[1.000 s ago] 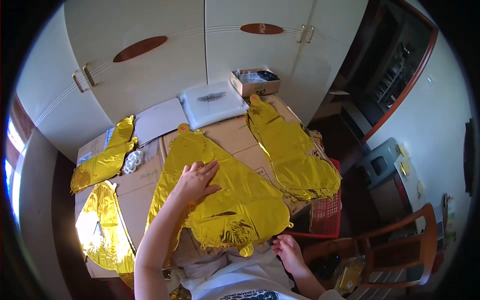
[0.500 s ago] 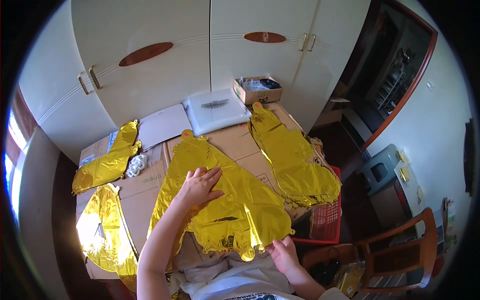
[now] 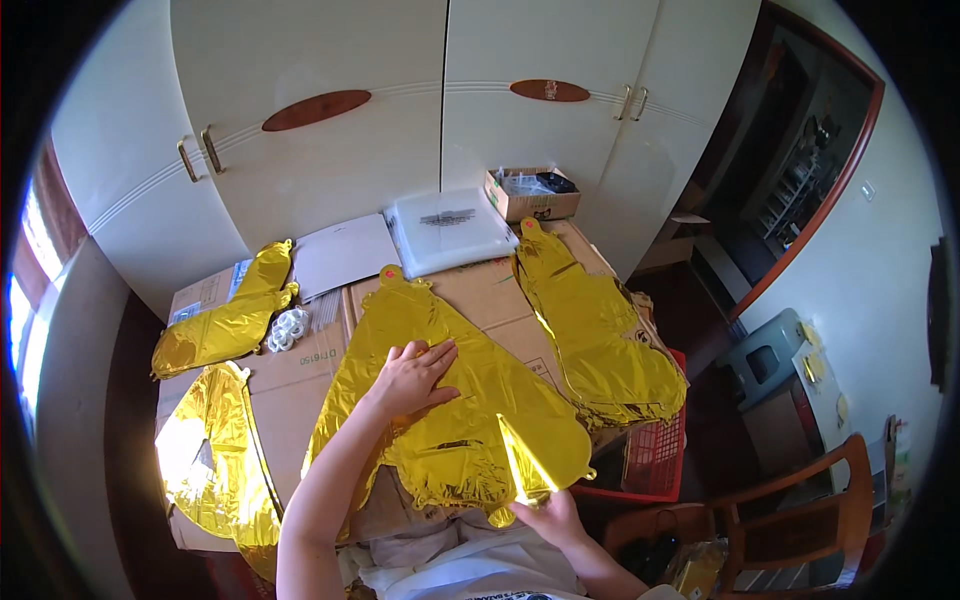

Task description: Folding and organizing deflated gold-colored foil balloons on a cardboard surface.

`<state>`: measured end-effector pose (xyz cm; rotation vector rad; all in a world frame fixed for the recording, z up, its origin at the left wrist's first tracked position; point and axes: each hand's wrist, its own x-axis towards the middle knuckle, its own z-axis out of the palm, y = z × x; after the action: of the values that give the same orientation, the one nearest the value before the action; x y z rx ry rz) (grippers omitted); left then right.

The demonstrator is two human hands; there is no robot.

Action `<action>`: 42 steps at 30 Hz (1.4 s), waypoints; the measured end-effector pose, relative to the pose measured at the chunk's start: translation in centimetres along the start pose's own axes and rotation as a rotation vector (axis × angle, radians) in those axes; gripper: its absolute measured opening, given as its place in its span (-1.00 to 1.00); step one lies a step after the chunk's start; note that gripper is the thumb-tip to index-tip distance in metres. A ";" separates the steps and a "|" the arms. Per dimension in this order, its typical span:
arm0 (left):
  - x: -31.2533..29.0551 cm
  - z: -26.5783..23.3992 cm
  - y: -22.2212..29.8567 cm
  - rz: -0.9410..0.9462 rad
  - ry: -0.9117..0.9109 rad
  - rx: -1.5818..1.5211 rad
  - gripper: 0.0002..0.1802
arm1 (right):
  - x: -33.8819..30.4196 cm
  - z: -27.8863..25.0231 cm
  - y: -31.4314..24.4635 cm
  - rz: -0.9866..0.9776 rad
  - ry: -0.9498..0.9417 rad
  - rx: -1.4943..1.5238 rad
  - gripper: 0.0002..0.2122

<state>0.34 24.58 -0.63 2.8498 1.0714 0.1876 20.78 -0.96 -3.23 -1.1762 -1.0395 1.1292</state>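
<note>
A flat, uninflated gold foil balloon, roughly triangular, lies on the cardboard-covered table in front of me. My left hand rests flat on its middle, fingers stretched out. Down at the balloon's near edge, my right hand pinches the foil between thumb and fingers, its fingertips partly hidden. A bright fold runs up from that pinch. To the right lies another gold foil balloon, seemingly layered. More gold foil pieces sit on the left: a bent one behind and a shiny one nearer me.
Along the back are a grey board, a stack of clear plastic bags and a small cardboard box. A white coiled bundle lies at left. Right of the table are a red basket and a wooden chair.
My right hand has shifted left along the balloon's near edge, and the fold there has widened. My left hand stays flat on the foil. The whole view has shifted slightly.
</note>
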 end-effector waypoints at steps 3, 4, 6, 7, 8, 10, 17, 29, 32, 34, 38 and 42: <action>-0.1 0.1 -0.1 -0.002 0.003 -0.002 -0.17 | 0.5 0.0 0.1 -0.264 0.039 -0.454 -0.46; -0.1 0.1 -0.1 -0.003 0.002 -0.002 -0.17 | 0.5 -0.1 -0.1 -0.211 0.039 -0.425 -0.48; -0.1 0.1 -0.1 -0.004 -0.001 -0.004 -0.16 | 0.6 -0.2 -1.0 -0.106 0.038 -0.367 -0.51; 0.0 0.1 -0.1 -0.004 -0.001 -0.007 -0.16 | 1.1 -0.4 -1.0 -0.211 -0.006 -0.426 -0.59; 0.0 0.0 0.0 -0.003 -0.002 -0.010 -0.16 | 1.2 -0.4 -0.8 -0.207 -0.012 -0.404 -0.61; -0.1 -0.2 0.1 -0.009 -0.004 0.012 -0.17 | 1.3 -0.3 -0.5 -0.199 -0.022 -0.357 -0.66; -0.2 -0.3 0.2 -0.012 0.010 0.020 -0.18 | 2.0 2.0 -2.6 -0.300 -0.279 -0.672 -0.47; -0.1 0.1 0.1 -0.009 0.026 0.007 -0.18 | 2.1 4.0 -1.4 -0.578 -0.398 -1.232 -0.49; -0.1 0.2 0.0 -0.003 0.031 0.011 -0.18 | 2.0 4.2 -1.2 -0.589 -0.409 -1.236 -0.52; -0.2 0.4 -0.1 -0.008 0.033 0.017 -0.17 | 2.0 4.2 -0.9 -0.597 -0.414 -1.202 -0.53; -0.1 -0.1 0.1 -0.010 -0.003 -0.031 -0.17 | 2.0 4.2 -0.4 -0.610 -0.435 -1.206 -0.53; -0.1 0.0 0.0 -0.011 0.002 -0.011 -0.17 | 2.1 4.2 -0.8 -0.620 -0.471 -1.136 -0.54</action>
<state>0.23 24.49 -0.63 2.8337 1.0835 0.1953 17.06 1.70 -1.98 -1.2559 -2.3822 0.2369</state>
